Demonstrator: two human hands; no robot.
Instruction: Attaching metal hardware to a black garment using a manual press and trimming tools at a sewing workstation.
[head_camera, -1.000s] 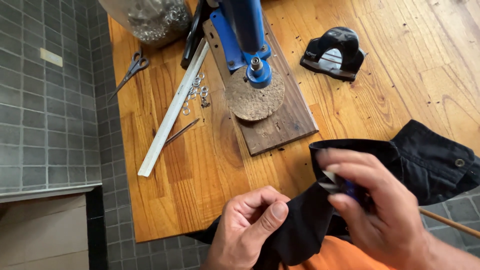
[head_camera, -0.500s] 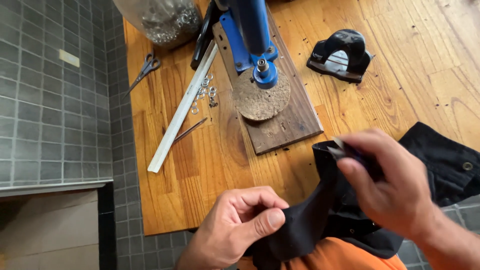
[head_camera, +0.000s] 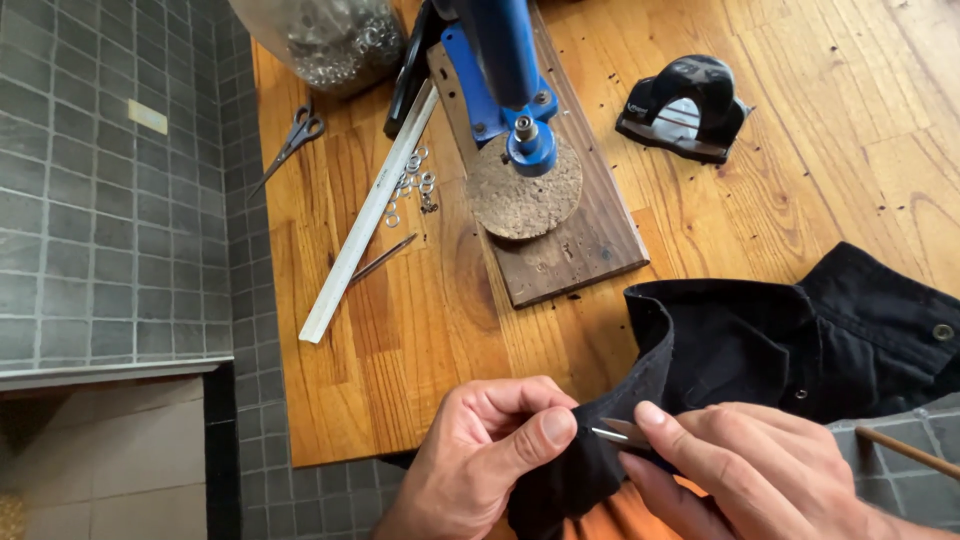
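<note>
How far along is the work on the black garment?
Done: the garment already carries snaps near its right edge. In hand: the left hand pinches a fold of the fabric while the right hand puts a small metal tool to it. Left: the fold is not yet under the blue press, and loose rings lie unused on the table.

Soft daylight, sharp focus

Even light is falling on the wooden tabletop (head_camera: 800, 180), giving a mild sheen at the upper right; the blue press (head_camera: 505, 70) is casting only faint shadows, the black garment (head_camera: 800, 350) is swallowing detail, and nothing is blurring.
</note>
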